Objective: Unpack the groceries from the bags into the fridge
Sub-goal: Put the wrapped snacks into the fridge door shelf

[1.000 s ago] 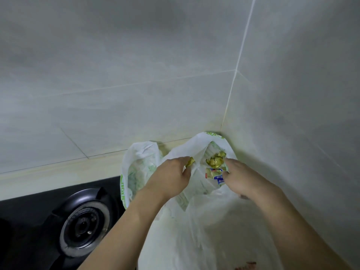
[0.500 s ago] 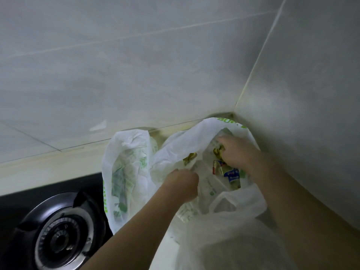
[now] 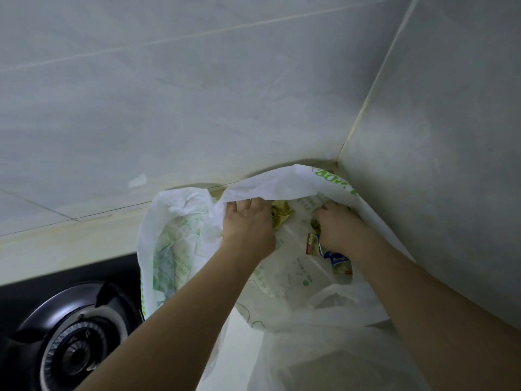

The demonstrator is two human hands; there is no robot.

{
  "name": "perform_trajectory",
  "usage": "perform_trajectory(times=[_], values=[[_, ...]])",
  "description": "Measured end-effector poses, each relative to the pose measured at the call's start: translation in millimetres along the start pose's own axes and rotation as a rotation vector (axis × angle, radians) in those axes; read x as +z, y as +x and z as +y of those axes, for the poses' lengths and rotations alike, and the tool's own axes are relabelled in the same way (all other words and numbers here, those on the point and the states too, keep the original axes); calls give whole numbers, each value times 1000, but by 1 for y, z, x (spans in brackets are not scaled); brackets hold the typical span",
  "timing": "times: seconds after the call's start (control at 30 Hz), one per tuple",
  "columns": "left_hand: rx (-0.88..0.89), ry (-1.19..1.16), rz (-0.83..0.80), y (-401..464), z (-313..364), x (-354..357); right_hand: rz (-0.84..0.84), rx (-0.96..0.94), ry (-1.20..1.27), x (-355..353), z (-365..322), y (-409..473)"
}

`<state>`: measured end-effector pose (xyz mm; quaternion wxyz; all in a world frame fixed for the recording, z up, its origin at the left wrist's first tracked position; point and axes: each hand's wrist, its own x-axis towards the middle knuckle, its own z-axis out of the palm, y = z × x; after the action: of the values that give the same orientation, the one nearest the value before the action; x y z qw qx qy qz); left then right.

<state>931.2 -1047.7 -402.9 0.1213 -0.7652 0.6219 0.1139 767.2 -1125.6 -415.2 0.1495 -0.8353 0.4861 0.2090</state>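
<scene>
A white plastic grocery bag (image 3: 284,184) with green print stands in the corner of the counter, its mouth pulled wide. My left hand (image 3: 248,225) grips the bag's far rim and lifts it. A gold foil packet (image 3: 282,215) shows just right of that hand. My right hand (image 3: 338,227) is inside the bag, fingers curled round small packets; a gold, red and blue packet (image 3: 314,244) sticks out under it. What else it holds is hidden.
A second white bag with green print (image 3: 172,235) stands to the left. A clear thin bag (image 3: 332,348) lies in front. A black gas hob with a burner (image 3: 73,354) is at lower left. Tiled walls (image 3: 197,94) close the corner behind and right.
My left hand has moved up from the bag's middle to its far rim and pulled the mouth wider. My right hand has stayed inside the bag on the packets.
</scene>
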Motion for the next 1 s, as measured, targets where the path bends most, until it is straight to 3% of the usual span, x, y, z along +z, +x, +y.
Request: perform_trajectory(times=[0.3, 0.4, 0.47, 0.6, 0.73, 0.87, 1.0], values=[[43, -202, 186, -2, 5, -3, -2, -45, -13, 19, -8, -5], [65, -289, 123, -3, 7, -4, 8, -39, -18, 19, -8, -1], [63, -528, 18, -4, 7, -6, 4, -27, -26, 19, -8, 1], [-59, -1232, -133, -1, 2, -5, -20, -17, -105, 18, -8, 4], [-13, -1492, -102, -2, 1, -7, 11, -33, -104, 21, -10, 7], [47, -1427, -31, 1, -3, -5, 73, -54, 8, 15, -11, 4], [16, -847, -6, 12, -5, 0, 170, -75, 165, 11, -14, -7]])
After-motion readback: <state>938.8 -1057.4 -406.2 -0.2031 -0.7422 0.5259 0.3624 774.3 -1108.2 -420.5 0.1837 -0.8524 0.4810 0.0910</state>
